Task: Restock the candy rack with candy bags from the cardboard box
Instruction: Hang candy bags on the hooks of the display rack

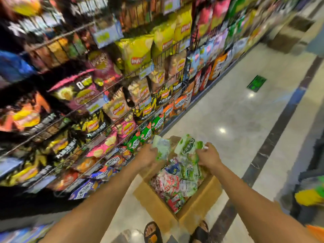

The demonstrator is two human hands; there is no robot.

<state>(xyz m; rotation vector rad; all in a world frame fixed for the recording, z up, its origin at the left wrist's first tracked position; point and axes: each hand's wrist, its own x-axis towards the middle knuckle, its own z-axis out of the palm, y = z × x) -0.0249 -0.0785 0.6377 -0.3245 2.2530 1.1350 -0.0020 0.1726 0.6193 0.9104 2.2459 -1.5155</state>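
Note:
An open cardboard box (pixel 157 200) stands on the floor in front of my feet, filled with several green and red candy bags (pixel 177 181). My left hand (pixel 146 155) grips a pale green bag (pixel 162 147) lifted above the box's far left corner. My right hand (pixel 208 156) grips another green bag (pixel 187 146) above the box's far side. The wire rack (pixel 98 95) rises on the left, packed with snack bags. Green bags (pixel 145 133) stand on its low shelf just beyond my left hand. The picture is blurred by motion.
A shiny tiled aisle floor (pixel 233 109) runs ahead on the right, with a dark stripe (pixel 273 137) and a green floor sticker (pixel 256 83). A brown box (pixel 289 34) stands far down the aisle. My sandalled feet (pixel 153 232) touch the cardboard box's near corner.

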